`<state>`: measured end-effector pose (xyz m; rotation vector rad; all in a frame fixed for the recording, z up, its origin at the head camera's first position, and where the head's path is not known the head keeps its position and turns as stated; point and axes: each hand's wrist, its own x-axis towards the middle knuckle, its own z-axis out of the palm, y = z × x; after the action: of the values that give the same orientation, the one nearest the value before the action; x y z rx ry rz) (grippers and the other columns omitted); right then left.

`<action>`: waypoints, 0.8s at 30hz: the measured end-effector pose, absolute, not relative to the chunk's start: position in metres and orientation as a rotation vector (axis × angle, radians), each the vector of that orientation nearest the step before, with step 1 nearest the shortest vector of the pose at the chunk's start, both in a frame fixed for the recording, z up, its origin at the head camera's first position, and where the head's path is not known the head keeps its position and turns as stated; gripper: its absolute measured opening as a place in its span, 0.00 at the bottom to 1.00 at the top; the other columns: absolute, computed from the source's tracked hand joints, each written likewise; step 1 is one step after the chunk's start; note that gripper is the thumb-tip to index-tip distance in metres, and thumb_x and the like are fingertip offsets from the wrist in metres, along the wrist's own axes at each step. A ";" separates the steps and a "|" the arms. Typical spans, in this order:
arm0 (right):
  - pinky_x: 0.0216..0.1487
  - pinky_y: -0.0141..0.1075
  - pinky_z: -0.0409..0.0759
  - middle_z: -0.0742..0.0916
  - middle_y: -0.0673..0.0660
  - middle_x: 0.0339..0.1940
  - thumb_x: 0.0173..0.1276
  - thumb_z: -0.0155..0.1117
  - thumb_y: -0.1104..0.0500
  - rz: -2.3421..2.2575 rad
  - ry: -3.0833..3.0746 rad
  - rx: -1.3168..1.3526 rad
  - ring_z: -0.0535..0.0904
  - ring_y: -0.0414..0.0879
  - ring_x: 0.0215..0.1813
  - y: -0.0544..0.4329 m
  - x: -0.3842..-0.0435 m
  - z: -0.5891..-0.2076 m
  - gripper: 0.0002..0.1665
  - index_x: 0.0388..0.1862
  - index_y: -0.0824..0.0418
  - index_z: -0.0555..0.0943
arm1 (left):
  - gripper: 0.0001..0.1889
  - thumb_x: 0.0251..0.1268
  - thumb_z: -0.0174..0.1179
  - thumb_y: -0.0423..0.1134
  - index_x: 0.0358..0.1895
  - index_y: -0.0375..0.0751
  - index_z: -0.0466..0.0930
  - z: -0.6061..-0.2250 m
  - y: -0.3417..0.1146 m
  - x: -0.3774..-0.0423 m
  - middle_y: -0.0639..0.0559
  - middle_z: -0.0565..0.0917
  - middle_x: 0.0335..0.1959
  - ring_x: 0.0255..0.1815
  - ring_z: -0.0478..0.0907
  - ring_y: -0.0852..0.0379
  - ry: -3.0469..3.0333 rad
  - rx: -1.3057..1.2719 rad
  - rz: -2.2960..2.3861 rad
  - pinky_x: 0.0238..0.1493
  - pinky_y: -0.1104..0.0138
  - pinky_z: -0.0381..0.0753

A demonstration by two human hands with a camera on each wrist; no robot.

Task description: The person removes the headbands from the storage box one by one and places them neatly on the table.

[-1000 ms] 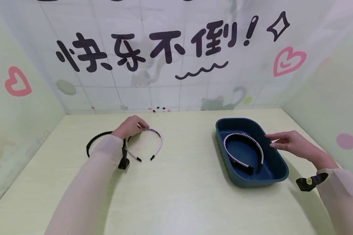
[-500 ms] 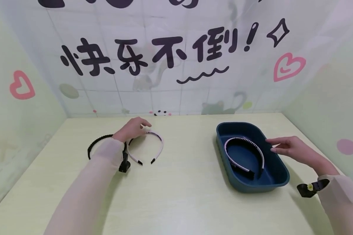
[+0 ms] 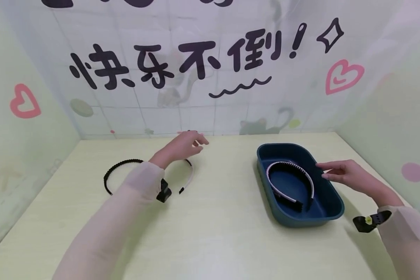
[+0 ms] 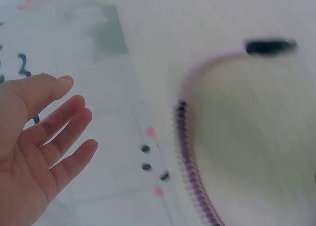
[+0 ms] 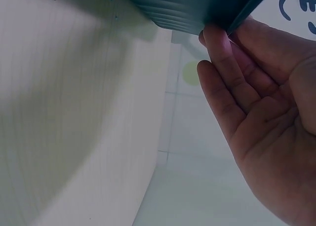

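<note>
My left hand (image 3: 183,144) hovers with fingers loosely extended and nothing in them, over the far side of a headband (image 3: 190,178). That headband is white and black with dark tips; the hand and wrist hide part of it in the head view. In the left wrist view the fingers stand apart from the ribbed headband (image 4: 189,157). Left of it lies a black beaded headband (image 3: 116,166), partly behind the sleeve. With fingers and thumb, my right hand (image 3: 351,177) pinches the right rim of a dark blue plastic basin (image 3: 278,216). Inside the basin rests a white-and-black headband (image 3: 309,179).
A pale wood-look table (image 3: 217,233) carries everything. Behind it hangs a printed sheet (image 3: 196,89) with black characters, and pale side walls rise left and right. Black wrist cameras sit on both wrists, the left one (image 3: 163,191) close over the table headband.
The left hand has left the top of the white-and-black headband on the table and moved right and away from me. The right hand stays at the basin's rim.
</note>
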<state>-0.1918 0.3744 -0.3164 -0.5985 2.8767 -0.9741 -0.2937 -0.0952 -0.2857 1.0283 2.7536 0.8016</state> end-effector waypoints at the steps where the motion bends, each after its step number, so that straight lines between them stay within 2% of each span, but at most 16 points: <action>1: 0.37 0.26 0.77 0.80 0.72 0.48 0.64 0.60 0.65 -0.971 2.879 -0.598 0.79 0.30 0.38 0.374 -0.192 -0.317 0.22 0.55 0.75 0.73 | 0.15 0.63 0.52 0.29 0.53 0.32 0.77 -0.284 -0.090 -0.292 0.42 0.77 0.52 0.50 0.75 0.47 2.752 1.052 0.789 0.51 0.59 0.72; 10: 0.37 0.23 0.76 0.80 0.71 0.48 0.64 0.59 0.65 -0.963 2.884 -0.567 0.79 0.30 0.38 0.376 -0.192 -0.318 0.23 0.57 0.74 0.72 | 0.14 0.65 0.52 0.32 0.52 0.37 0.78 -0.275 -0.049 -0.278 0.45 0.78 0.48 0.48 0.74 0.51 2.710 1.223 0.641 0.50 0.63 0.72; 24: 0.37 0.24 0.76 0.80 0.71 0.48 0.65 0.59 0.64 -0.958 2.884 -0.556 0.78 0.29 0.38 0.375 -0.192 -0.318 0.23 0.57 0.74 0.72 | 0.13 0.66 0.51 0.34 0.51 0.41 0.79 -0.274 0.019 -0.262 0.50 0.80 0.48 0.46 0.76 0.58 2.669 1.258 0.598 0.47 0.70 0.73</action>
<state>-0.1923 0.3745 -0.3178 -0.5560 2.8836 -0.9582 -0.2624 0.0189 -0.2740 1.2583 2.6691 0.5980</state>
